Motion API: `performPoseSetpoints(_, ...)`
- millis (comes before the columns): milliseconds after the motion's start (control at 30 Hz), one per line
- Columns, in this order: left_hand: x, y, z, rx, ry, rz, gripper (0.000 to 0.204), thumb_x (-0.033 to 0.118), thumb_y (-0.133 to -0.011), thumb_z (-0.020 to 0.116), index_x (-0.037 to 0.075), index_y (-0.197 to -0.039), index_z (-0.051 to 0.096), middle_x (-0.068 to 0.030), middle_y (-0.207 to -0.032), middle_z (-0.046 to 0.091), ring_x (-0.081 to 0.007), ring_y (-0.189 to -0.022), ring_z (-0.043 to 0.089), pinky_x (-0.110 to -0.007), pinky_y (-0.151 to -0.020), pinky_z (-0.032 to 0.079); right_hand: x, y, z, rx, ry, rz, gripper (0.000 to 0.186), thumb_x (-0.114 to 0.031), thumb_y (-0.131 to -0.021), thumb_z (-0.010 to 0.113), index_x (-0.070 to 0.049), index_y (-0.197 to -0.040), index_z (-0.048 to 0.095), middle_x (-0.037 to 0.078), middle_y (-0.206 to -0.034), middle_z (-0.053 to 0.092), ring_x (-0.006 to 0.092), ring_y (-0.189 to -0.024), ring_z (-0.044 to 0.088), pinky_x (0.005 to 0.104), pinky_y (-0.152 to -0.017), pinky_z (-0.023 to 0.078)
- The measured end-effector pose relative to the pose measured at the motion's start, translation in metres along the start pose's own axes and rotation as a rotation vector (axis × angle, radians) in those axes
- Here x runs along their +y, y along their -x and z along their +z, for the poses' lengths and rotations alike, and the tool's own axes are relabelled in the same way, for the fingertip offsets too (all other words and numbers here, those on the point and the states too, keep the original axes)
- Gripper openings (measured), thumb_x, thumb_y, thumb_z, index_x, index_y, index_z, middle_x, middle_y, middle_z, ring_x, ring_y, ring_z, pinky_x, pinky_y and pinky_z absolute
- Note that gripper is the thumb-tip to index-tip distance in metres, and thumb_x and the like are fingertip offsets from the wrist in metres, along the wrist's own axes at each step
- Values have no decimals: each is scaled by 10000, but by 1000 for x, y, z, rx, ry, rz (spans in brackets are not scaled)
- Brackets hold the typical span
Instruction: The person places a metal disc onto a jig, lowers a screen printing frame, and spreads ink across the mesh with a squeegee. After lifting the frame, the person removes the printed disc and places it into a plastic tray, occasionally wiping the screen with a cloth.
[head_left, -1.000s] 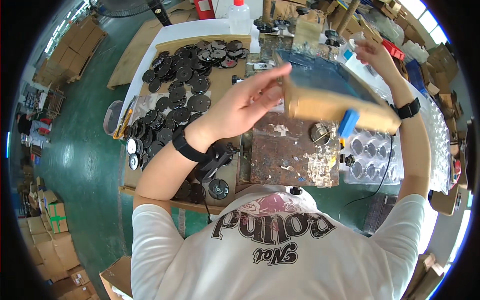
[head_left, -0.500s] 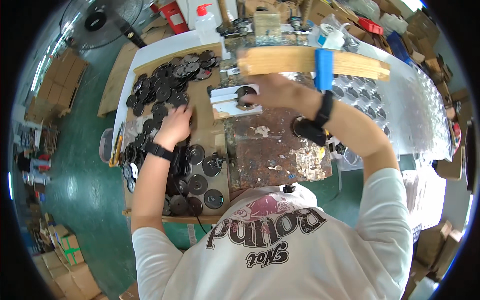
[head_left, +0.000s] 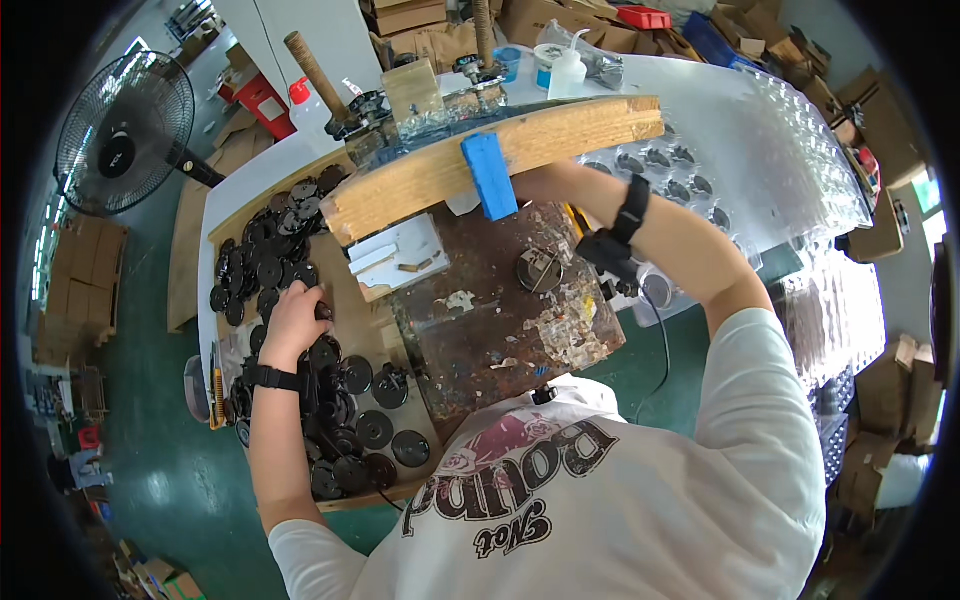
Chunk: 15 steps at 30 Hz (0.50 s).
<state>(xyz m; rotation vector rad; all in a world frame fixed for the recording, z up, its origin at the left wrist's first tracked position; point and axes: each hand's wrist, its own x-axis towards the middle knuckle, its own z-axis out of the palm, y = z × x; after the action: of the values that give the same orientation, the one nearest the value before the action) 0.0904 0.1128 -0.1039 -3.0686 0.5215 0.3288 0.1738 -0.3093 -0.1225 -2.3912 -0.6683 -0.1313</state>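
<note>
Moved since half a second ago: right hand (head_left: 540,187) has left the white plate (head_left: 412,237), where no disc shows now, and is partly covered by the wooden frame (head_left: 400,197).
Hands: well apart; left fingers bend over a disc (head_left: 323,311), but whether they grip it I cannot tell; right fingers are hidden, their hold unclear.
Black discs: heaped along the tray's left side, left hand (head_left: 292,325) among them, with looser ones toward the near right corner.
White plate: at the far left corner of the stained brown board (head_left: 470,330), close to the frame's edge.
Disc handling: best, I judge, to pinch one rim between thumb and fingertips, lifting straight up so neighbours neither slide nor scrape.
Wooden tray (head_left: 258,208): shallow, strip-edged, holding the discs.
Clear plastic tray (head_left: 700,205): right of the board, round pieces in its compartments.
Red-capped bottle (head_left: 308,112): beyond the tray's far edge, contents unclear.
</note>
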Motion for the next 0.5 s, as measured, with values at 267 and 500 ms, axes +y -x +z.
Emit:
performPoseSetpoints(267,-7,5,8,83,152,-55,321,136,-701,737,32,-958,576,-178,-870,646,-374,-867,612,-445,-734,480,154,44,-84,235,203,680,329,-350,-758,613,-47,-832,718,98,-829,708,204,-691,682,297,-672,540)
performPoseSetpoints(500,-7,4,-1,86,738,-69,175,83,-846,647,30,-973,538,-32,-789,618,-127,-722,590,-276,-645,465,199,67,-100,560,-131,947,391,-337,-777,563,-12,-952,690,118,-882,698,233,-661,682,294,-668,544)
